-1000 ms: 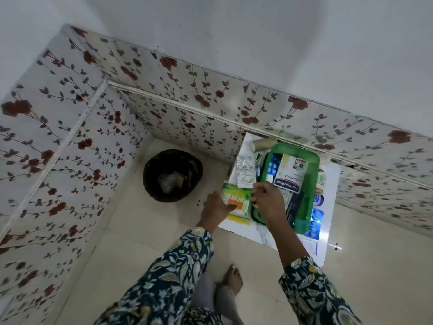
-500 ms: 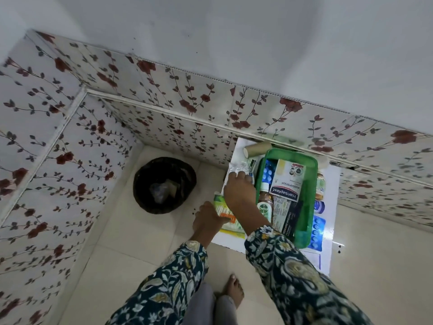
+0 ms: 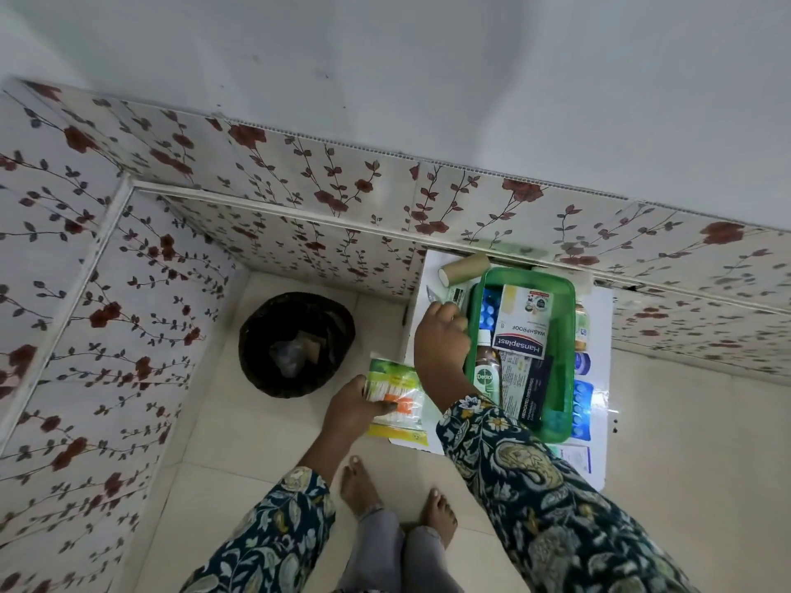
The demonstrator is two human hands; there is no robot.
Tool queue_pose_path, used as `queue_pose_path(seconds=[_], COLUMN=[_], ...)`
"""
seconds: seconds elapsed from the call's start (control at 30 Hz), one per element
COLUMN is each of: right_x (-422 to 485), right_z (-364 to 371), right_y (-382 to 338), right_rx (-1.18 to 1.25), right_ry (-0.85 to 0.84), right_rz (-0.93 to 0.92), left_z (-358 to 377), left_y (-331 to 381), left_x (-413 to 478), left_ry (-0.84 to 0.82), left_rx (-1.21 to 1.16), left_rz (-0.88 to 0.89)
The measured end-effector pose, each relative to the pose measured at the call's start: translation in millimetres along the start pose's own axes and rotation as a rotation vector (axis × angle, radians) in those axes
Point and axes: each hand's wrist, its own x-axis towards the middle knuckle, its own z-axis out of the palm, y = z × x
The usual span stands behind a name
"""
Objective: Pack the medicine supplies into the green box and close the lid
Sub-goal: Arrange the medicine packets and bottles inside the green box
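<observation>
The green box [image 3: 569, 336] stands open on a white table [image 3: 599, 447] against the flowered wall. Inside it are a Hansaplast carton [image 3: 520, 327], a Dettol bottle [image 3: 486, 374], a blue blister strip [image 3: 488, 312] and a dark dressing box [image 3: 528, 389]. My right hand [image 3: 441, 340] is curled just left of the box over a silver blister strip [image 3: 431, 293], most of which it hides. My left hand [image 3: 351, 404] grips a green and orange packet [image 3: 396, 389] at the table's left edge. A beige bandage roll [image 3: 464, 267] lies behind the box.
Small jars [image 3: 581, 327] and another blue blister strip [image 3: 583, 404] lie on the table right of the box. A black waste bin [image 3: 295, 344] stands on the floor to the left. My bare feet [image 3: 359, 490] are below the table edge. Flowered panels close off the back and left.
My right hand has left the box's near end, crossed to the silver blister strip at the left and curled over it. My left hand stays on the green packet.
</observation>
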Motion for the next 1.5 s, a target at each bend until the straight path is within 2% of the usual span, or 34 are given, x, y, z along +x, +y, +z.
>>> queue_pose_path(seconds=[0.13, 0.3, 0.4, 0.47, 0.6, 0.77, 0.87, 0.97, 1.03, 1.13, 1.2, 1.33, 1.43, 1.5], right_x=[-16.3, -32.1, -32.8, -26.7, -6.5, 7.5, 8.8, 0.6, -5.4, -9.8, -10.9, -10.2, -10.3, -11.8], right_z=[-35.4, -77.2, -75.0, -68.2, -58.0, -52.6, -46.8, -41.6, -38.9, -32.7, -28.4, -26.4, -26.0, -25.1], right_y=[2.9, 69.9, 126.3, 145.4, 161.5, 155.7, 150.2, 147.2, 148.7, 152.6, 153.7, 161.4, 171.4, 173.8], right_rx=[0.159, 0.802, 0.933, 0.975, 0.901, 0.879, 0.801, 0.713, 0.703, 0.661, 0.594, 0.477, 0.433, 0.344], right_ry=[0.069, 0.149, 0.134, 0.104, 0.076, 0.049, 0.005, 0.041, 0.048, 0.007, -0.013, -0.006, -0.016, -0.016], right_rz=[-0.043, 0.348, 0.503, 0.540, 0.464, 0.333, 0.282, 0.233, 0.196, 0.125, 0.101, 0.094, 0.058, -0.025], left_z=[-13.0, -5.9, 28.4, 57.7, 109.9, 139.0, 147.4, 151.8, 153.6, 154.9, 155.6, 159.5, 159.9, 154.9], left_y=[23.0, 72.3, 107.2, 128.5, 158.8, 166.0, 162.9, 152.5, 145.4, 137.3, 137.6, 138.3, 137.5, 137.3], left_x=[-22.1, -48.7, -50.3, -46.0, -32.8, -19.3, -21.4, -32.4, -34.3, -24.1, -22.2, -19.1, -13.7, -8.6], left_ry=[0.039, 0.050, 0.023, 0.053, 0.153, 0.162, 0.174, 0.173, 0.141, 0.148, 0.163, 0.215, 0.090, 0.013], left_rx=[-0.087, -0.057, 0.025, 0.142, 0.288, 0.345, 0.464, 0.452, 0.482, 0.686, 0.726, 0.944, 1.204, 1.285], left_rz=[0.042, 0.117, 0.184, 0.193, 0.167, 0.141, 0.199, 0.357, 0.398, 0.351, 0.328, 0.453, 0.440, 0.385])
